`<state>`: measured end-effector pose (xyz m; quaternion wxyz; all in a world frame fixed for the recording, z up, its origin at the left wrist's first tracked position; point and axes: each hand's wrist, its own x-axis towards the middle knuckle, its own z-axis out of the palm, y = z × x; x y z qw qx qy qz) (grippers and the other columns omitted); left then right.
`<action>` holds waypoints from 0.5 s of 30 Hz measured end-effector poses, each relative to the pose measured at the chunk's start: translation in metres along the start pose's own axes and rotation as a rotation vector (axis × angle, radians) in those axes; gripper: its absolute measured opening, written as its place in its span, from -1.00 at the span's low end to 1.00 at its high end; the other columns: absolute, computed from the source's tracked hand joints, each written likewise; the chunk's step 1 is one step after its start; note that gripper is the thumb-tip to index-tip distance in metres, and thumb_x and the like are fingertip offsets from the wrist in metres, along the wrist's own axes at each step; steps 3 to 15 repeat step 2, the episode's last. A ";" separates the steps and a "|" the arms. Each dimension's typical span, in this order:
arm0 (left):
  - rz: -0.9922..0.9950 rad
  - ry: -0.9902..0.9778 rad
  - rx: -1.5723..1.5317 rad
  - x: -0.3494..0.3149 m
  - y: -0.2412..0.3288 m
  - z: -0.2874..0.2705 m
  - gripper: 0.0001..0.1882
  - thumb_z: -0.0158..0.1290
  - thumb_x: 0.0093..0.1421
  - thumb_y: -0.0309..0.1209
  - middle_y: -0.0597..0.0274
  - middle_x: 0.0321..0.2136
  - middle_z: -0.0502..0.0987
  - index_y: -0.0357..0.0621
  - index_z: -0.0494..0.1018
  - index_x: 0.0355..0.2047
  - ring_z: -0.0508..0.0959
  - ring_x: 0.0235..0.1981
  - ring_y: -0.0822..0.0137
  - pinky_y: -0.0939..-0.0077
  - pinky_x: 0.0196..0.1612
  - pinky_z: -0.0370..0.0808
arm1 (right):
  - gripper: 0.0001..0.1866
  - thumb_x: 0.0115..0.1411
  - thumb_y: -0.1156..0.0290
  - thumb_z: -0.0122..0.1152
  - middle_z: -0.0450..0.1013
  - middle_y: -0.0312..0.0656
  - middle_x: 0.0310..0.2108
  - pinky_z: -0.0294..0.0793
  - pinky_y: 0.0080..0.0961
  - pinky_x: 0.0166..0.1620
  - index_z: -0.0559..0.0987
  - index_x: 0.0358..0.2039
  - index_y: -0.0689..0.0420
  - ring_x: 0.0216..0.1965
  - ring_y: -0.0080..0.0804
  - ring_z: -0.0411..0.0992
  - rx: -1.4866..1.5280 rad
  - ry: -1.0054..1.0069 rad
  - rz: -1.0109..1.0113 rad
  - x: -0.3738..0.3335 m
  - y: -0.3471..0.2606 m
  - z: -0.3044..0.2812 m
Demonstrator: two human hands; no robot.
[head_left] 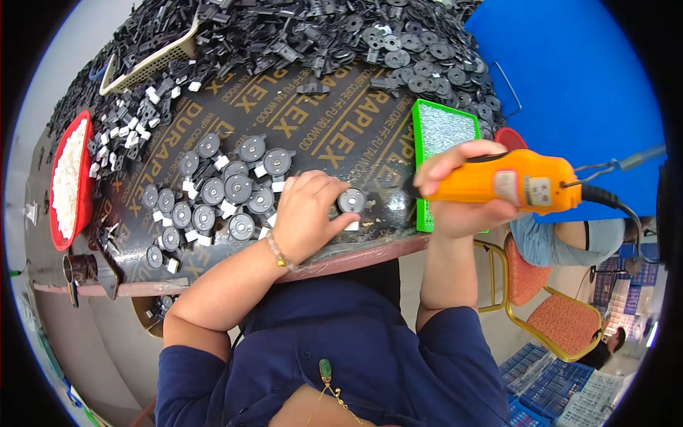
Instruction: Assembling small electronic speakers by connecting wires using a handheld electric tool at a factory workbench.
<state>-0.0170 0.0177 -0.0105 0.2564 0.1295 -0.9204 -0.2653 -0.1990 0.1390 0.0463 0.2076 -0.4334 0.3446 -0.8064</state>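
Near the table's front edge, my left hand (307, 217) is closed on a small caster-like part (351, 200), a dark round disc with a white block under it. Thumb and forefinger press on its side. My right hand (459, 217) is wrapped round an orange electric screwdriver (509, 183) lying sideways, its black nose toward the left. A cable and a hanging cord run from its rear end. Under and behind that hand is a bright green tray (418, 142) of small silvery screws. To the left of my left hand lie several similar disc parts (237, 187) with white blocks.
Heaps of black plastic parts (299, 35) cover the back of the table, with loose grey discs (427, 53) at their right. A red basket (87, 192) of white pieces stands at the left, a cream basket (153, 60) behind it. A blue board (569, 85) rises at the right.
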 end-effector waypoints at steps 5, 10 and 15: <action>-0.010 0.035 0.043 0.001 0.003 -0.003 -0.54 0.36 -0.13 -0.21 0.21 -0.27 0.56 -0.10 0.56 -0.20 0.49 -0.12 0.18 0.28 -0.07 0.32 | -0.11 0.04 -0.40 0.17 0.48 -0.09 -0.48 0.55 -0.52 -0.41 0.34 0.00 0.22 -0.53 -0.39 0.49 -0.168 0.103 -0.043 0.003 -0.020 -0.023; -0.010 0.035 0.043 0.001 0.003 -0.003 -0.54 0.36 -0.13 -0.21 0.21 -0.27 0.56 -0.10 0.56 -0.20 0.49 -0.12 0.18 0.28 -0.07 0.32 | -0.11 0.04 -0.40 0.17 0.48 -0.09 -0.48 0.55 -0.52 -0.41 0.34 0.00 0.22 -0.53 -0.39 0.49 -0.168 0.103 -0.043 0.003 -0.020 -0.023; -0.010 0.035 0.043 0.001 0.003 -0.003 -0.54 0.36 -0.13 -0.21 0.21 -0.27 0.56 -0.10 0.56 -0.20 0.49 -0.12 0.18 0.28 -0.07 0.32 | -0.11 0.04 -0.40 0.17 0.48 -0.09 -0.48 0.55 -0.52 -0.41 0.34 0.00 0.22 -0.53 -0.39 0.49 -0.168 0.103 -0.043 0.003 -0.020 -0.023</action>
